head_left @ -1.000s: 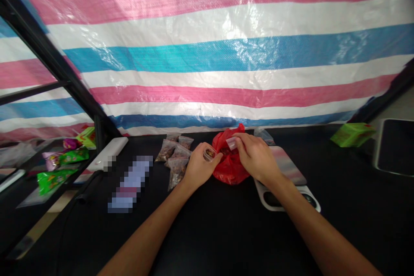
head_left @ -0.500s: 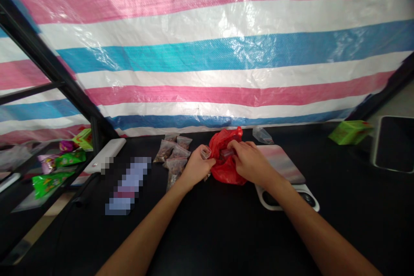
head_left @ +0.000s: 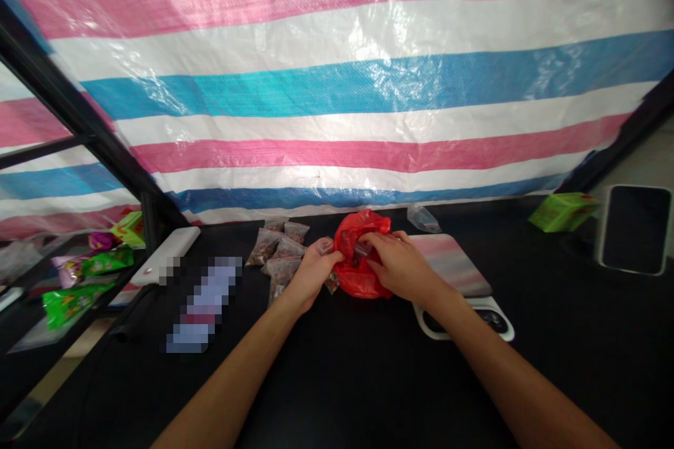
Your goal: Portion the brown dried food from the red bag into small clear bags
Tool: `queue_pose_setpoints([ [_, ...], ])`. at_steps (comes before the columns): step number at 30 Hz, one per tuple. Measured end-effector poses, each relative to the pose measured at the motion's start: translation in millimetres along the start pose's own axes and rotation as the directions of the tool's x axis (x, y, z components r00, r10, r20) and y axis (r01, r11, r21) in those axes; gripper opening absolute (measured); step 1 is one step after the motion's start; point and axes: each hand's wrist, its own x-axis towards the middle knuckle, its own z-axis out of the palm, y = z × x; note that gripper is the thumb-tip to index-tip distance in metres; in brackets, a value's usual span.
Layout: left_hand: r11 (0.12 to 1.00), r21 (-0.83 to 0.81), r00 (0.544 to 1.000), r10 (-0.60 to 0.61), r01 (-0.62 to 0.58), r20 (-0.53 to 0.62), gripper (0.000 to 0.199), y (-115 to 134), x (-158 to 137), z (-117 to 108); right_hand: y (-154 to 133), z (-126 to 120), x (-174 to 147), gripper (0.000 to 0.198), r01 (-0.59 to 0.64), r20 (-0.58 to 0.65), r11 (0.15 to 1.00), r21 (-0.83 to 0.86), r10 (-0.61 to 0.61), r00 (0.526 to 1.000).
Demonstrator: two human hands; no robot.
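Red bag [head_left: 363, 286]: likely light, soft, slippery; best taken by rim. My left hand [head_left: 312, 272]: pinches clear pouch [head_left: 331, 284]. My right hand [head_left: 403, 263]: in bag mouth, hold I cannot tell.

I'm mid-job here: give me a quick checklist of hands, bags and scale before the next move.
1. Left hand holding the small clear bag: ok.
2. Red bag open at the mouth: ok.
3. Right hand at the red bag's mouth: ok.
4. Right fingers' grip on contents: cannot tell.
5. Filled bags grouped beside the left hand: ok.
6. Scale readout legible: not ok, forearm crosses it.
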Motion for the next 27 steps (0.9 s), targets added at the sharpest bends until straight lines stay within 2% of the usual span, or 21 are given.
queue_pose_setpoints([
  [14, 0.998, -0.003, 0.994, 0.064, -0.065, -0.088, 0.019, 0.3, 2.2, -2.5, -2.0, -3.2, 0.2, 0.042, -0.047, 0.001, 0.996, 0.071, 0.048, 0.999],
  [21, 0.995, -0.091, 0.996, 0.034, -0.042, -0.088, 0.022, 5.9, -0.4, -0.7, -6.7, -7.7, -3.0, 0.042, -0.008, 0.037, 0.996, 0.083, 0.004, 0.999],
  [27, 0.98, -0.198, 0.998, -0.032, 0.02, -0.055, 0.021, 15.7, -4.9, 2.3, -8.7, -8.4, -3.0, 0.049, -0.049, 0.058, 0.999, 0.022, 0.047, 0.997],
])
